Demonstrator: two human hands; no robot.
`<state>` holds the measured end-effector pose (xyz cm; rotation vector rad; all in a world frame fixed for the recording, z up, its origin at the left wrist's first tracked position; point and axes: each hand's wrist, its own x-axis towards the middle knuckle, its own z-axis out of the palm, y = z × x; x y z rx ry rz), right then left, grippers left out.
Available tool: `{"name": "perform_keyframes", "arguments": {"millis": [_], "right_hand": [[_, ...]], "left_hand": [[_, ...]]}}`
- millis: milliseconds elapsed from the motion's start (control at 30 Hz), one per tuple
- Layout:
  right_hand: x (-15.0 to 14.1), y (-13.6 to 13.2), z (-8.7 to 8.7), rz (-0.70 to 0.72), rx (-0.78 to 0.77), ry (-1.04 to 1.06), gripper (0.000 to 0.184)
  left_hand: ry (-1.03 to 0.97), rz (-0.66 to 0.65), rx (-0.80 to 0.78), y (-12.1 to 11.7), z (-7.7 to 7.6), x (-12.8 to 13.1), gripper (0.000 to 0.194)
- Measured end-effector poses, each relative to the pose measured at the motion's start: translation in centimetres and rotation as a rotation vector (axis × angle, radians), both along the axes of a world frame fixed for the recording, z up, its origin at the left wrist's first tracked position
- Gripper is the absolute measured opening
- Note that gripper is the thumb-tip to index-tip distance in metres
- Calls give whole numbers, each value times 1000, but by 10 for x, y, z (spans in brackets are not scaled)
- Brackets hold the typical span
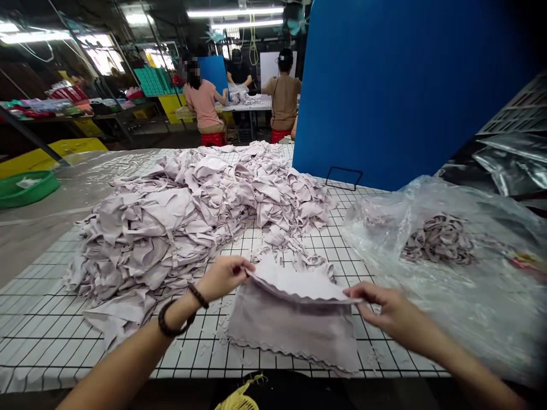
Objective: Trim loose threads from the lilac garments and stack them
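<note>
Left hand point(224, 277), right hand point(382, 309) apart, pinching fabric's point(297, 283) opposite ends.

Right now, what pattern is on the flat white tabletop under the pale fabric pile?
The white tabletop has black grid lines, clearest in the head view.

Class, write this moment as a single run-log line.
left hand: pinches scalloped fabric edge, left end | right hand: pinches same edge, right end | fabric pile: on gridded tabletop | clear plastic: right side

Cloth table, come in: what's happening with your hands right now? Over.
Left hand and right hand pinching pale cloth at opposite ends. Wavy edges showing. Cloth heap just beyond; clear plastic to the right.
</note>
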<state>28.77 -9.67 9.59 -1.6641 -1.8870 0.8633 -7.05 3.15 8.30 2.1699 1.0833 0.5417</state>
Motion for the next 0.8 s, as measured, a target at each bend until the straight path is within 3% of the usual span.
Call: {"name": "perform_keyframes", "arguments": {"millis": [100, 167, 300, 400, 633, 700, 800], "right_hand": [[-15, -35, -39, 69, 3, -96, 18], [-19, -49, -51, 48, 72, -136, 21], [-21, -68, -51, -4, 299, -200, 22], [-27, -81, -54, 30, 378, -246, 21], [-37, -94, -72, 96, 302, -336, 21], [-36, -95, -72, 88, 303, -332, 21], [-33, -94, -64, 92, 259, -350, 17]], "left_hand": [[-55, 5, 15, -39, -36, -10, 23], [-79, 22, 58, -53, -46, -14, 23], [-100, 60, 161, -67, -43, -19, 22], [-71, 39, 192, -80, -45, -24, 23], [45, -27, 259, -96, -68, -32, 24], [64, -13, 258, -95, -65, -34, 23], [156, -11, 237, -97, -50, -33, 20]]}}
